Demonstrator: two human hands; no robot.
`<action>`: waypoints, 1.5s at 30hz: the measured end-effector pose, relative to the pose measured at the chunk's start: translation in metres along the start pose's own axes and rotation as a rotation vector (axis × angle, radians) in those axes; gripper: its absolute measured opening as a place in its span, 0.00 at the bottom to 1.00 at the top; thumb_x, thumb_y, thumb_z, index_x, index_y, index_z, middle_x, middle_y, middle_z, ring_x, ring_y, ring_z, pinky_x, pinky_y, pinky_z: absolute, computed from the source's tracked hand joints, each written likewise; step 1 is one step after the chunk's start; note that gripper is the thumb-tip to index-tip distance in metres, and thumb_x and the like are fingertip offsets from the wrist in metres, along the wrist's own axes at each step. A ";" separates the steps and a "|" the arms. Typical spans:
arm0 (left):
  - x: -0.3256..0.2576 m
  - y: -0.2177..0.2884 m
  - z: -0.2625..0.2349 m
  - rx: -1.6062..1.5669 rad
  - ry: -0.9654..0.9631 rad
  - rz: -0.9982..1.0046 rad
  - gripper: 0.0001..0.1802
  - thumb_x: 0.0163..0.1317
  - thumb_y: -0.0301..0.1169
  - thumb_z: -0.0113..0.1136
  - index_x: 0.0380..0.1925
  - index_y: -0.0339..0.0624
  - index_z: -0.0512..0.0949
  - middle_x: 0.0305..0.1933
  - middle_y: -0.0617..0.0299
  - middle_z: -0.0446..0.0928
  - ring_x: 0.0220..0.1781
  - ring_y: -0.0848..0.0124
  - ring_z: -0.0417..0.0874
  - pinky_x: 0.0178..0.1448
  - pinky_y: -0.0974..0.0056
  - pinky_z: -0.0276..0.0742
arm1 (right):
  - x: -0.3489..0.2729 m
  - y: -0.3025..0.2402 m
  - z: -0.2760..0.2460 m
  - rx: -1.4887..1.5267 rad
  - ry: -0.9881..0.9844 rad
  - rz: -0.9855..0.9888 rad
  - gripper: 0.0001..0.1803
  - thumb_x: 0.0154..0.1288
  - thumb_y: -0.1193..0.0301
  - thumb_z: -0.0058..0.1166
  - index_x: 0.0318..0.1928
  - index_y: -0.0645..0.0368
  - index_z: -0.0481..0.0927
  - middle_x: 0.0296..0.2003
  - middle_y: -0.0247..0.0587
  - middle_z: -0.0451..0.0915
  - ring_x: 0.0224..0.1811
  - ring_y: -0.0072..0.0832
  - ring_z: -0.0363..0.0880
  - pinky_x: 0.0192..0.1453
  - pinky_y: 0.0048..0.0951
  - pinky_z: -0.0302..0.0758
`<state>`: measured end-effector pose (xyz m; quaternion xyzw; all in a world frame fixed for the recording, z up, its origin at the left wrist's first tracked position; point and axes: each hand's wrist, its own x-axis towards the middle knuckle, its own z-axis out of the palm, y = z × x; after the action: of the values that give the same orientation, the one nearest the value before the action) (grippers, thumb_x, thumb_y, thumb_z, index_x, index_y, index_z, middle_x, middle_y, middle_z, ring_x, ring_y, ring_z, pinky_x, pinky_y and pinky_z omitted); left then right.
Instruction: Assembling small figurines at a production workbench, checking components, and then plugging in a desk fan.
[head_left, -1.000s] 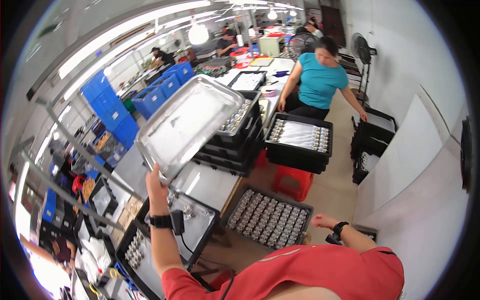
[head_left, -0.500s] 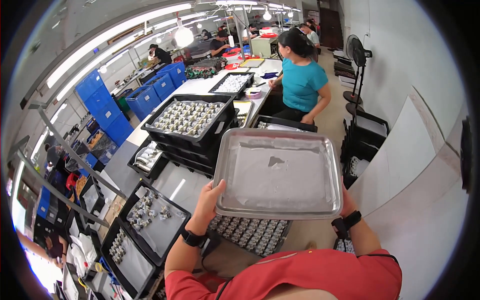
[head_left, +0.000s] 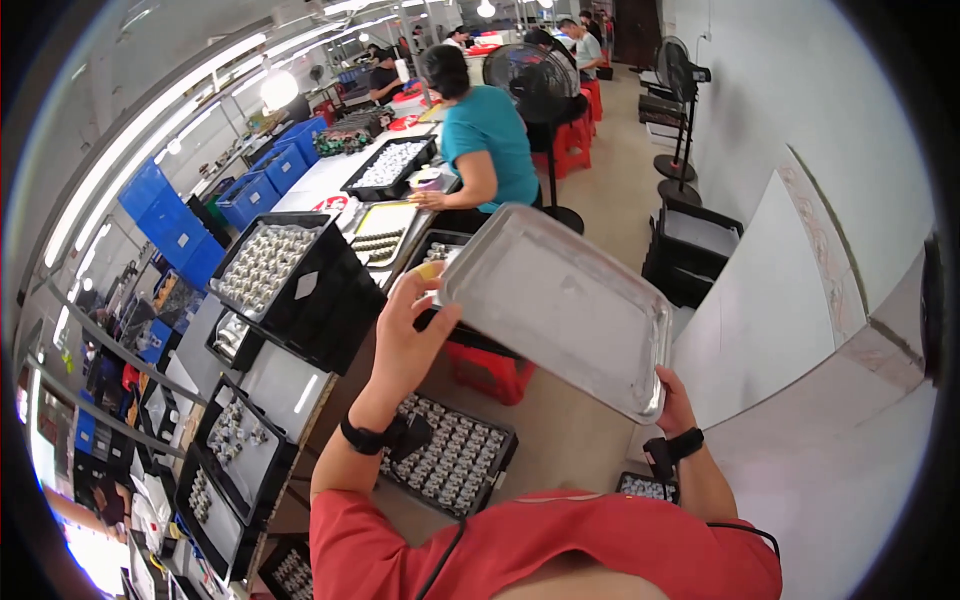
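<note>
I hold an empty metal tray up in front of me, tilted, with both hands. My left hand grips its near left corner. My right hand grips its lower right corner from underneath. Both wrists wear black bands. Below the tray, a black tray of small silvery parts rests low near the floor, by a red stool.
A workbench on my left carries stacked black trays of parts. A person in a teal shirt sits at the bench ahead, near a standing fan. Black bins stand by the white wall on the right. Blue crates line the far left.
The metal tray has swung from my upper left across to the right and now tilts in front of me. My right hand has joined my left on it.
</note>
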<state>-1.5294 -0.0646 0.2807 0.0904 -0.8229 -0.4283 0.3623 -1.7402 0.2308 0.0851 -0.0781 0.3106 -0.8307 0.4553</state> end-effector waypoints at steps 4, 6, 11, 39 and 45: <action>0.018 0.082 0.011 -0.479 -0.678 0.577 0.14 0.56 0.33 0.57 0.39 0.35 0.73 0.47 0.47 0.71 0.46 0.56 0.75 0.48 0.57 0.71 | 0.025 -0.010 -0.001 0.124 0.028 -0.112 0.19 0.64 0.67 0.43 0.51 0.66 0.69 0.44 0.43 0.77 0.46 0.34 0.76 0.54 0.35 0.71; 0.026 0.100 0.036 -0.929 -0.827 0.661 0.15 0.55 0.37 0.60 0.34 0.35 0.75 0.43 0.45 0.72 0.41 0.54 0.76 0.42 0.57 0.72 | 0.040 -0.023 -0.008 0.149 0.027 -0.167 0.18 0.63 0.68 0.44 0.50 0.65 0.69 0.47 0.42 0.75 0.51 0.33 0.74 0.58 0.37 0.67; 0.038 0.121 0.068 -1.245 -0.771 0.609 0.08 0.57 0.31 0.58 0.25 0.38 0.79 0.48 0.41 0.72 0.35 0.61 0.74 0.38 0.66 0.74 | 0.095 -0.060 -0.020 0.131 0.082 -0.196 0.17 0.62 0.69 0.46 0.50 0.63 0.70 0.47 0.41 0.75 0.50 0.32 0.74 0.57 0.36 0.69; 0.427 -0.126 0.242 -1.326 -1.200 0.795 0.21 0.57 0.44 0.57 0.36 0.33 0.77 0.44 0.42 0.72 0.35 0.57 0.75 0.39 0.61 0.72 | 0.478 -0.363 -0.160 0.052 0.248 -0.512 0.09 0.57 0.71 0.54 0.39 0.57 0.74 0.38 0.31 0.78 0.40 0.23 0.75 0.42 0.23 0.72; 0.470 -0.204 0.278 -1.156 -0.750 0.279 0.24 0.54 0.44 0.58 0.35 0.28 0.77 0.40 0.36 0.73 0.37 0.56 0.77 0.41 0.59 0.73 | 0.580 -0.461 -0.189 0.078 0.199 -0.479 0.09 0.59 0.70 0.52 0.40 0.57 0.74 0.38 0.33 0.78 0.40 0.23 0.77 0.41 0.23 0.75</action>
<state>-2.0886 -0.2279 0.2644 -0.3768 -0.5367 -0.7489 0.0956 -2.4764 0.0289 0.1169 -0.0496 0.2941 -0.9299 0.2153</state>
